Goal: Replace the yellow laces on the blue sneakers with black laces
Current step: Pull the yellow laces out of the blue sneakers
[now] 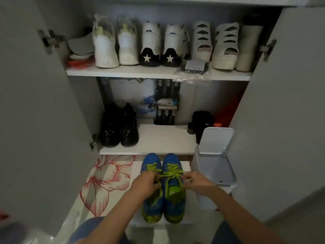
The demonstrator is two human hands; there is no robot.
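a: status?
b: sneakers (173, 203) sit side by side on the white pad (136, 166) on the floor, toes at its far edge, up against the cabinet's bottom shelf (158, 148). heels point toward the person, so the eyelets face up and are in reach.
a: hands?
b: left hand (146, 182) and right hand (195, 181) each pinch a run of the yellow laces (173, 170), fingers curled round it, drawn apart sideways over the right sneaker's tongue. my read: loosening the top crossing to unthread it.
a: progress?
b: early. yellow is threaded on both sneakers, no black lace on either.
a: where's the black?
b: can't say. a clear bag (192, 72) with something dark inside hangs over the front edge of the upper shelf (123, 72), well apart from the hands. could be them, but it's too blurred to tell.
a: risks?
b: pulling both ends level only tightens. one end has to feed back through each eyelet. the shoe isn't pinned and may slide on the pad. bin (216, 166) with its lid up sits just beside the pad's right edge, probably for the old laces.
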